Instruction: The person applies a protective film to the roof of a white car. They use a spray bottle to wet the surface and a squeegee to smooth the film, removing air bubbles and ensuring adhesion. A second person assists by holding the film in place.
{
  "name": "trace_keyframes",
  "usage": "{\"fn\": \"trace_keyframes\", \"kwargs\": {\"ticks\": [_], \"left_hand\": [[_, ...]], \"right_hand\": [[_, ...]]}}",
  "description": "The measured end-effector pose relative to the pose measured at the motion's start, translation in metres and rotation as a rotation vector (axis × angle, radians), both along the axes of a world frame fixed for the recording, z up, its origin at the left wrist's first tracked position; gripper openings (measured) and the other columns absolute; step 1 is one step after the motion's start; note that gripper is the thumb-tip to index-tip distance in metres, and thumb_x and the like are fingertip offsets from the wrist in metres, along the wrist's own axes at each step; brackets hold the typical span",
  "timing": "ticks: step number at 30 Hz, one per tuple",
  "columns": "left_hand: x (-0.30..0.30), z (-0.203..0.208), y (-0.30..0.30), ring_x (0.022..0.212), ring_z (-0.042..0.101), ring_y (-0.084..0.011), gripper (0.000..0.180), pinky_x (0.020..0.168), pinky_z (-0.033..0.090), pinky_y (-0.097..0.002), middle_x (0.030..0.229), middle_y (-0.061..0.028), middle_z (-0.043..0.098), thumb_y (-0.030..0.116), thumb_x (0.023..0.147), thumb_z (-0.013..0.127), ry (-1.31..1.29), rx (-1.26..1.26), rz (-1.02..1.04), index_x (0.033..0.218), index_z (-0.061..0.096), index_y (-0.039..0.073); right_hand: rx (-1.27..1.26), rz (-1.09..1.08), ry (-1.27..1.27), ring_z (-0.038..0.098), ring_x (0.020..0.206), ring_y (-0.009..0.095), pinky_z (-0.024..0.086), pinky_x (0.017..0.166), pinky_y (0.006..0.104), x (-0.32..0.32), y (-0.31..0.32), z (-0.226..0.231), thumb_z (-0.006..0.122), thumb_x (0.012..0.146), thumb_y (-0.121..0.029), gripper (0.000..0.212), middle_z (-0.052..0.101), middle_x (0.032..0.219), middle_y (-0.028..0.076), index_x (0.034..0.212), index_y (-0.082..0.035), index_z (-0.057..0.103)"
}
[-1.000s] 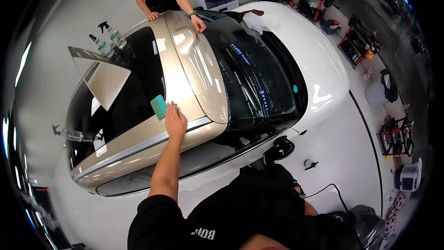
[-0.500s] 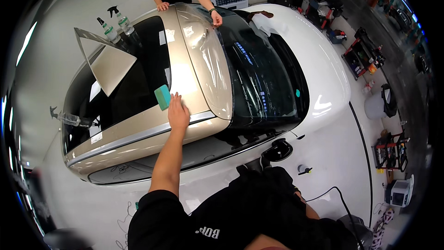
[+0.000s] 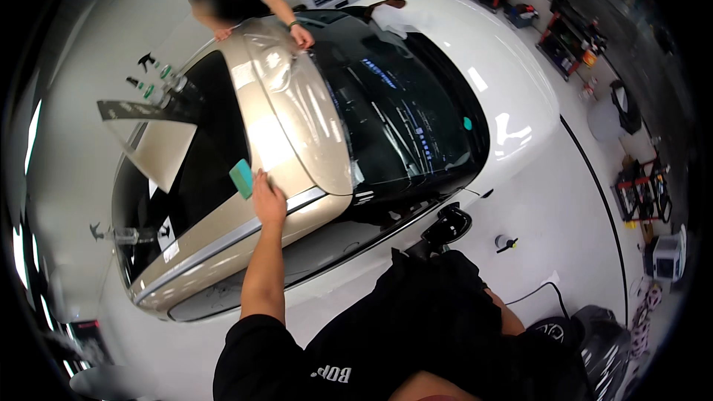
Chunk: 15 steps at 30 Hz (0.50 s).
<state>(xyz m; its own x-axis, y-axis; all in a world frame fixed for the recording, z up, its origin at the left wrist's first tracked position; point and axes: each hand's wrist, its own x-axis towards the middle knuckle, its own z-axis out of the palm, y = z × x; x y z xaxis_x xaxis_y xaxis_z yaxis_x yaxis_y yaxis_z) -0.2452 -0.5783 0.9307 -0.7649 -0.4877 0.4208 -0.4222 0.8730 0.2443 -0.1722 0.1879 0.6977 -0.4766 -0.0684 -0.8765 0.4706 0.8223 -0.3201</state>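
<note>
**Squeegee holds its place on the gold film as the view shifts**

The left hand point(image 3: 269, 200) reaches up from the lower middle of the frame, its fingers closed on a small teal rectangular squeegee point(image 3: 241, 178) that lies pressed flat on the champagne-gold glossy vinyl film point(image 3: 290, 115) draped across the roof of the white car point(image 3: 512, 82). Over the last second the squeegee stays at the near end of the gold band, just left of centre, at the edge where the film meets the dark glass roof panel point(image 3: 197, 148); what changes most is the view, which tips so the car sits larger and lower. I judge the smoothing here is held or only inching along, with the film further up not yet worked.

The right hand is out of sight, so its grip cannot be told.

At the upper middle, a co-worker's hand point(image 3: 301, 36) rests on the far edge of the film. A loose triangular flap of film point(image 3: 152, 152) hangs at the left.
</note>
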Motion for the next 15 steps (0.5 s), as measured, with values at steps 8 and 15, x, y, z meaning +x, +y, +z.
{"fn": "trace_keyframes", "kwargs": {"ticks": [8, 15], "left_hand": [[0.05, -0.041, -0.062, 0.142, 0.056, -0.044, 0.064, 0.121, 0.045, -0.0484, 0.16, -0.0287, 0.051, 0.026, 0.109, 0.058, 0.009, 0.007, -0.071, 0.16, 0.041, -0.01], [0.026, -0.014, -0.037, 0.14, 0.057, -0.044, 0.063, 0.121, 0.045, -0.0498, 0.158, -0.0309, 0.051, 0.023, 0.108, 0.057, -0.024, 0.163, -0.033, 0.16, 0.04, -0.01]], "right_hand": [[-0.014, 0.141, 0.022, 0.075, 0.102, 0.036, 0.056, 0.091, 0.0479, -0.011, -0.033, -0.013, 0.076, 0.089, -0.036, 0.036, 0.079, 0.109, 0.022, 0.106, -0.005, 0.083], [-0.045, 0.04, 0.048, 0.075, 0.103, 0.037, 0.056, 0.091, 0.0481, -0.021, -0.048, -0.008, 0.075, 0.089, -0.035, 0.035, 0.079, 0.109, 0.023, 0.106, -0.005, 0.083]]}}
